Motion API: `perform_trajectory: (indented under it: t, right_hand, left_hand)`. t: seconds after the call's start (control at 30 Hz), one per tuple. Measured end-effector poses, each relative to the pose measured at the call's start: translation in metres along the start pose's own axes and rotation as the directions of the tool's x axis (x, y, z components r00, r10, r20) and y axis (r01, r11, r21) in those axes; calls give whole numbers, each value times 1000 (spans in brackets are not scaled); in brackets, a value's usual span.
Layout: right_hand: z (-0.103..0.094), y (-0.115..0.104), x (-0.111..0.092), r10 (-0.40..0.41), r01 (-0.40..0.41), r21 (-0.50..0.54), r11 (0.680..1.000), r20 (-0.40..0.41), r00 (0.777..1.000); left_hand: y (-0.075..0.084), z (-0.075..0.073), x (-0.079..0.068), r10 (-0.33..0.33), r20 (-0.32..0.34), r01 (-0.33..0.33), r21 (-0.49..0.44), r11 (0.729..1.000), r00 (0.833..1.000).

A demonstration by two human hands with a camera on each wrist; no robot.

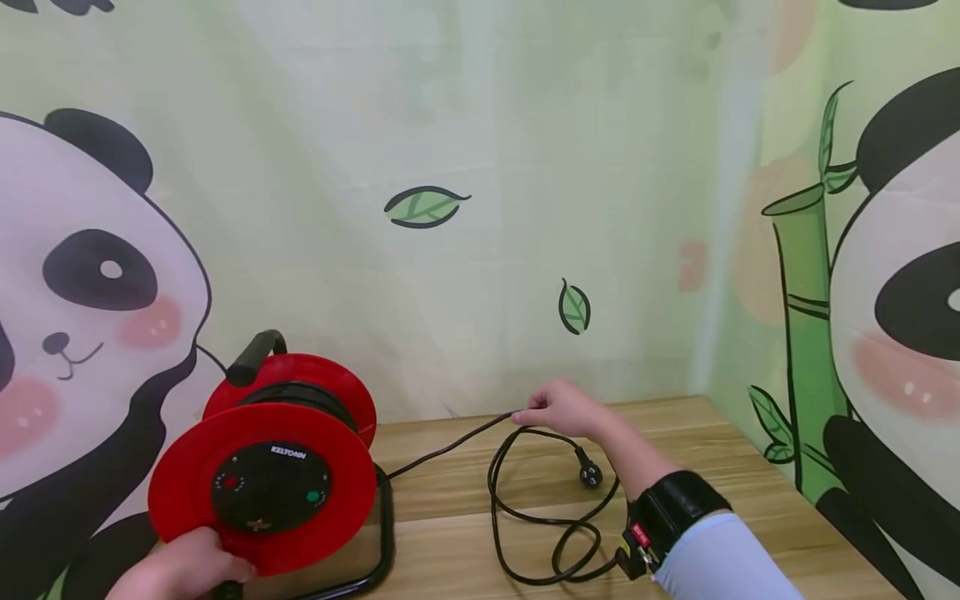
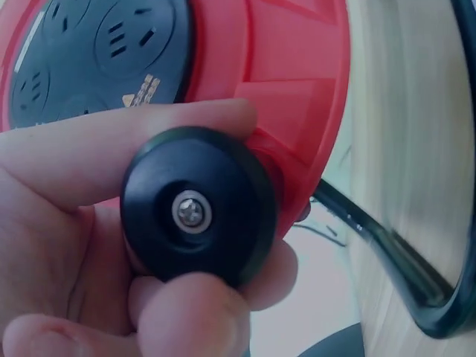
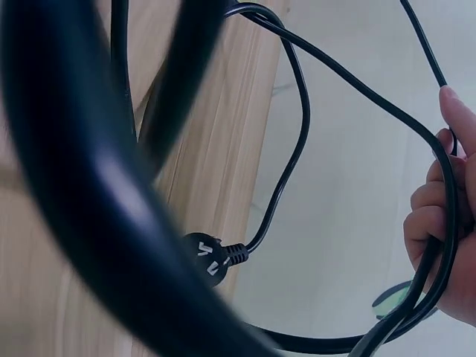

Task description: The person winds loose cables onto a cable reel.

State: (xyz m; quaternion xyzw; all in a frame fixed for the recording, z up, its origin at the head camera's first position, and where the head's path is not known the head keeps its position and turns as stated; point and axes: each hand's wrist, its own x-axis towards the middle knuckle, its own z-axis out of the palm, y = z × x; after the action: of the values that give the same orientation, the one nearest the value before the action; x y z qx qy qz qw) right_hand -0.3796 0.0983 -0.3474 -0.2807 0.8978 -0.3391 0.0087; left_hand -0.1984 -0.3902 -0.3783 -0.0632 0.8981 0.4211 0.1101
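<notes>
A red cable reel with a black socket panel stands at the left on the wooden table. My left hand is at the reel's lower front. In the left wrist view, its fingers and thumb curl round a round black crank knob with a screw in its centre. Farther right, my right hand grips the black cable, which runs from the reel to the fingers. Beyond the hand the cable lies in loose loops, and its plug shows near the wrist.
The reel has a black tubular stand and a black carrying grip on top. Behind the wooden table hangs a pale green backdrop printed with pandas and bamboo. A black wrist strap sits close over the loops.
</notes>
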Motion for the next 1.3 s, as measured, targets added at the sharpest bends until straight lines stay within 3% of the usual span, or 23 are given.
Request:
perform_trajectory:
  t: [0.17,0.37,0.5,0.77,1.3]
  right_hand:
    - [7,-8,4,-7,7,7,1000,1,1000]
    - [14,-20,6,-10,10,18,1000,11,1000]
    - [20,-26,9,-26,26,38,999,19,999]
    - [34,-33,15,-52,51,63,997,25,998]
    - [57,-48,26,-106,105,11,994,40,994]
  left_hand:
    - [-4,-12,-5,-16,16,16,-48,999,1000]
    - [-8,-20,-10,-74,-41,73,-16,997,996]
    - [-11,-27,-12,-74,-63,73,-21,997,995]
    - [-19,-39,-14,-92,-150,114,141,983,984]
    - [-8,-59,-28,-59,-231,118,249,961,971]
